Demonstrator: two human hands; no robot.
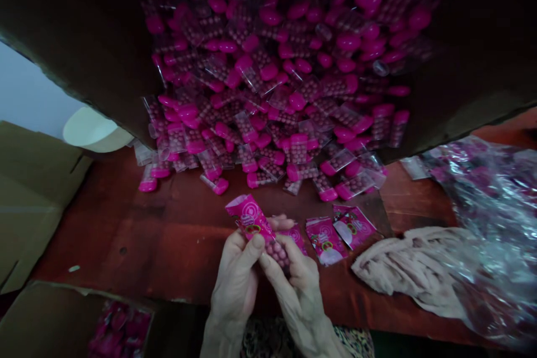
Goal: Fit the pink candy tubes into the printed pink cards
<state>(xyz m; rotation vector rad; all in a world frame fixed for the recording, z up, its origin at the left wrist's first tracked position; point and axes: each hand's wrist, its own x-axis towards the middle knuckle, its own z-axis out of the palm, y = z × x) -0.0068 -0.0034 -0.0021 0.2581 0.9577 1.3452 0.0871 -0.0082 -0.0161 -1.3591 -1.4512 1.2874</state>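
Observation:
Near the front edge of the red-brown table, both my hands are on one small clear tube of pink balls (277, 253) with a pink printed sleeve (254, 217) on its upper part. My left hand (235, 279) pinches the sleeve, thumb on its lower edge. My right hand (298, 285) wraps the tube's lower end, which the fingers partly hide. Just right of the hands lie flat pink printed sleeves (326, 241), with a few more (356, 227) overlapping beside them. Beyond is a large heap of clear tubes with bright pink caps (268, 123).
The heap spills from a large dark box (96, 28). At right are a crumpled pale cloth (415, 268) and a clear plastic bag (495, 207). Lower left, an open carton (54, 313) holds pink packs (119, 327). A pale round container (94, 130) stands at left near a cardboard flap (37, 196).

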